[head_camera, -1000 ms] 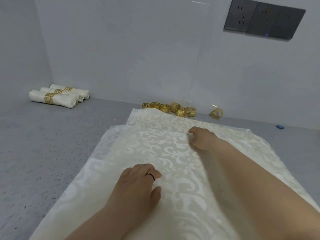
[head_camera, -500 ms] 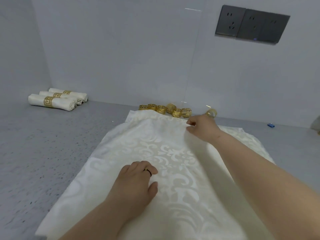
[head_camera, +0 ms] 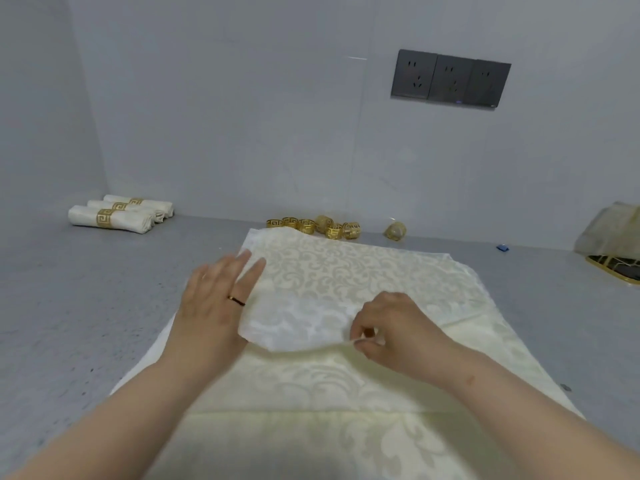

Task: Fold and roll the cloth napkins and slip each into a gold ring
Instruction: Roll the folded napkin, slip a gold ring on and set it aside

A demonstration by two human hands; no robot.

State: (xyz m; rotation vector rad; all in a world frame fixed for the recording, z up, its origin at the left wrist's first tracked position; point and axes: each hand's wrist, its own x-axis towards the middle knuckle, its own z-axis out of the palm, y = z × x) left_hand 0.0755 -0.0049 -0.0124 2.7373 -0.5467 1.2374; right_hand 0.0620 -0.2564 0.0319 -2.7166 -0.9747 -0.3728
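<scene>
Folding the top napkin point(head_camera: 346, 271) on the grey counter point(head_camera: 86, 306).
My right hand point(head_camera: 391, 327) pinches its turned-over edge; my flat left hand point(head_camera: 214, 299) should steady the side while I align edges.

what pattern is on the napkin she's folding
Cream napkin with a woven floral scroll pattern, clearest in the head view.

Grey speckled table point(head_camera: 86, 306), with a cream patterned napkin point(head_camera: 346, 278) spread under both hands. Beyond the fingertips, by the wall, a row of gold rings point(head_camera: 313, 225); far off past the left hand point(head_camera: 211, 299), three rolled napkins point(head_camera: 117, 216) already ringed. Out beyond the right hand point(head_camera: 391, 327), a small blue thing point(head_camera: 503, 248) and a gold-rimmed tray point(head_camera: 614, 270) at the edge.
</scene>
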